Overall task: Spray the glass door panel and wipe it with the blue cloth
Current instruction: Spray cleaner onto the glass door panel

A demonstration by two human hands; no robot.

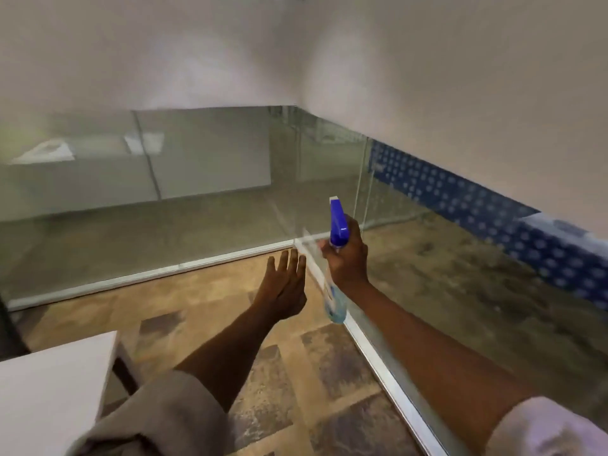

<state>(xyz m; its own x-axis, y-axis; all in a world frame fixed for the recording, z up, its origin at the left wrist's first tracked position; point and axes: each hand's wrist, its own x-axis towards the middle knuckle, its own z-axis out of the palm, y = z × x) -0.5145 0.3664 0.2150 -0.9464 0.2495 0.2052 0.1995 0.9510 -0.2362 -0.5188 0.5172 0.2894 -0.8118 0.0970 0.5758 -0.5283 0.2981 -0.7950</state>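
Observation:
My right hand (pixel 347 255) grips a spray bottle (pixel 338 227) with a blue trigger head and pale blue liquid in its clear body. The nozzle points up and away, toward the glass panels. The bottle hangs just in front of the corner where two glass panels meet. One glass panel (pixel 148 192) runs across the left and middle; another glass panel (pixel 460 307) runs along the right, toward me. My left hand (pixel 283 284) is held out flat with fingers apart, empty, just left of the bottle. No blue cloth is in view.
A white metal frame (pixel 371 350) edges the bottom of the glass panels. Brown stone tiles (pixel 214 307) cover the floor. A white table corner (pixel 56 383) sits at the lower left. Blue patterned wall tiles (pixel 493 218) run behind the right glass.

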